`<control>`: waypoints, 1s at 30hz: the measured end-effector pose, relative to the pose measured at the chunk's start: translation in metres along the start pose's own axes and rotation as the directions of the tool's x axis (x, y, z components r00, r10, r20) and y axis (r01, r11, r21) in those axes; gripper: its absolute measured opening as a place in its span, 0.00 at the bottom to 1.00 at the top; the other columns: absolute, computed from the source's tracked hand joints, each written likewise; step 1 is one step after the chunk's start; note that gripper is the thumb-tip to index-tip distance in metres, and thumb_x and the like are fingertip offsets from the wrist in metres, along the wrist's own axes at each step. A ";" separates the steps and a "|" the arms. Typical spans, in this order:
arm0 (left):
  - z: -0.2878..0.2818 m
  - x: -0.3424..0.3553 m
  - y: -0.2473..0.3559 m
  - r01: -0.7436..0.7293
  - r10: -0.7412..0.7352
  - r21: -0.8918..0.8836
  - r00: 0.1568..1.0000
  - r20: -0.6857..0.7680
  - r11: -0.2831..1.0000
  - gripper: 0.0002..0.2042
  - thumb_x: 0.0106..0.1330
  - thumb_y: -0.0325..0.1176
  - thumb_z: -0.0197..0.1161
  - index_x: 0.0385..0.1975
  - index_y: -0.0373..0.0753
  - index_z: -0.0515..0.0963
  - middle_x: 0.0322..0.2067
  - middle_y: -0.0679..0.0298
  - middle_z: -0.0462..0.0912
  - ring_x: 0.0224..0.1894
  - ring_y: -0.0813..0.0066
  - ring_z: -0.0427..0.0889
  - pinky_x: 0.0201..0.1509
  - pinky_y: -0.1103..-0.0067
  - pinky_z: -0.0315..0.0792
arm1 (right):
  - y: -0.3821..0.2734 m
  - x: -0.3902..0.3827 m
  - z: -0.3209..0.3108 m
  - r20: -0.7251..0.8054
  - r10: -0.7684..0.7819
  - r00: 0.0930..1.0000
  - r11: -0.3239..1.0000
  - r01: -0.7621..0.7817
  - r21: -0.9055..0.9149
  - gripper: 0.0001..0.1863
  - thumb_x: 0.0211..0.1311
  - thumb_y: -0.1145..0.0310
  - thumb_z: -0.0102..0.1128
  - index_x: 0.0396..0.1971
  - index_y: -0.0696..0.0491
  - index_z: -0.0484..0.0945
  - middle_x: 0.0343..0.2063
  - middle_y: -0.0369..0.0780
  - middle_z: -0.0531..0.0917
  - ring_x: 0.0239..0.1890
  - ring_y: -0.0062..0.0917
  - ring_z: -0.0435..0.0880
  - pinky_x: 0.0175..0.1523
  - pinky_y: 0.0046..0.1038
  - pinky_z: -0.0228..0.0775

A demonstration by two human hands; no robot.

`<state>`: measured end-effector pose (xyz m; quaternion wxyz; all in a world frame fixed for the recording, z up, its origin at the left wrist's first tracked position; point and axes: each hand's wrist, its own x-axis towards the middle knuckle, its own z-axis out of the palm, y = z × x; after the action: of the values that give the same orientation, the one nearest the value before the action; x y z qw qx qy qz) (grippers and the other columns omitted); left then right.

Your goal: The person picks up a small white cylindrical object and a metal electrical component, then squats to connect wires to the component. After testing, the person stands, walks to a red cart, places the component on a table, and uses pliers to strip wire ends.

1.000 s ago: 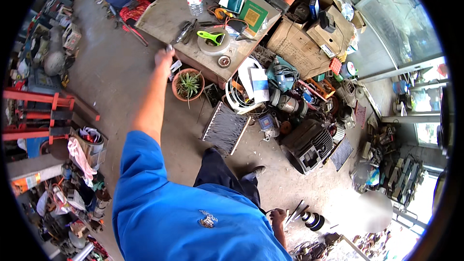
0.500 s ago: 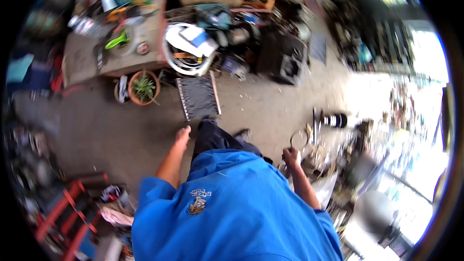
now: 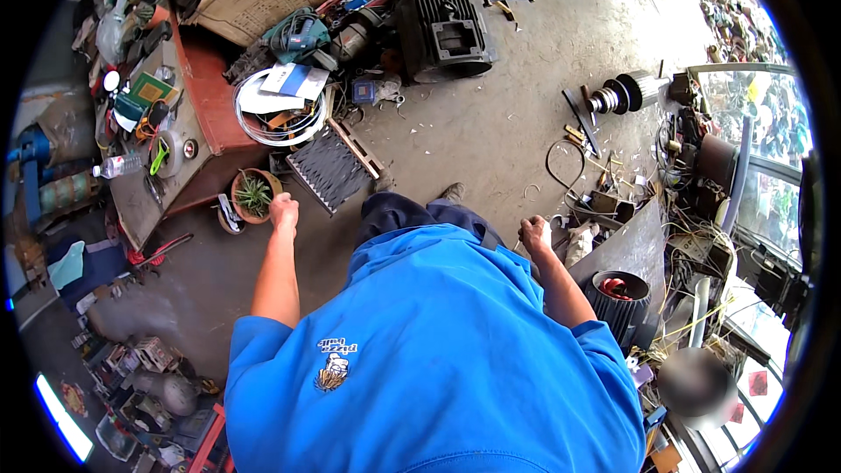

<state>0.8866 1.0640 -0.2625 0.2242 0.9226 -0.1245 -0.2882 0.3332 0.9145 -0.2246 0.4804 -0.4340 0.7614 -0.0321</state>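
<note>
My left hand [image 3: 284, 212] is loosely closed, with nothing visible in it. In this view it overlaps the right edge of a terracotta pot [image 3: 271, 182] holding a spiky green plant [image 3: 253, 195]; whether they touch I cannot tell. To the right of my body, my right hand [image 3: 535, 234] has its fingers curled in, and no object shows in it. A pale crumpled cloth or glove [image 3: 581, 243] lies beyond it on the right. A dark ribbed cylinder [image 3: 618, 302] with something red inside stands beside my right forearm.
Ahead are a dark rack-like panel [image 3: 327, 166], a white cable coil [image 3: 241, 116] and a large finned motor housing [image 3: 445, 31]. A cluttered workbench [image 3: 194, 153] stands at left. Right, a motor rotor [image 3: 624, 95], black cable loop [image 3: 549, 160] and scattered parts lie on the concrete floor [image 3: 420, 140].
My view has turned to the right, and the bench and motor housing have shifted leftward. My left hand now appears beside the plant pot. Both hands stay at my sides.
</note>
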 end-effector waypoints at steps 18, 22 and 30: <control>0.139 -0.106 0.108 -0.081 0.025 0.158 0.943 0.331 0.984 0.07 0.56 0.31 0.56 0.27 0.38 0.81 0.24 0.58 0.82 0.24 0.70 0.82 0.33 0.74 0.75 | 0.128 0.061 -0.084 -0.195 0.265 0.944 0.928 -0.194 0.319 0.12 0.53 0.69 0.55 0.33 0.62 0.77 0.16 0.39 0.77 0.17 0.22 0.75 0.22 0.22 0.67; 0.165 -0.073 0.102 -0.116 -0.032 0.385 0.934 0.357 0.915 0.09 0.55 0.32 0.54 0.29 0.40 0.82 0.29 0.54 0.83 0.32 0.62 0.83 0.39 0.70 0.75 | 0.146 0.064 -0.073 -0.280 0.167 0.945 0.963 -0.095 0.253 0.12 0.51 0.72 0.55 0.34 0.63 0.77 0.22 0.42 0.79 0.21 0.22 0.77 0.26 0.23 0.69; 0.251 -0.049 0.233 -0.347 0.189 0.109 0.719 0.669 0.932 0.09 0.51 0.25 0.52 0.19 0.40 0.81 0.21 0.58 0.81 0.25 0.68 0.81 0.32 0.74 0.74 | 0.086 0.048 -0.118 -0.250 0.246 0.936 0.954 -0.188 0.233 0.11 0.52 0.68 0.55 0.31 0.61 0.78 0.16 0.41 0.78 0.17 0.22 0.75 0.23 0.26 0.68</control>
<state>0.6765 0.7929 -0.3105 0.1002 0.7567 -0.3592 -0.5370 0.1812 0.8918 -0.2349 0.4121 -0.2862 0.8571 -0.1172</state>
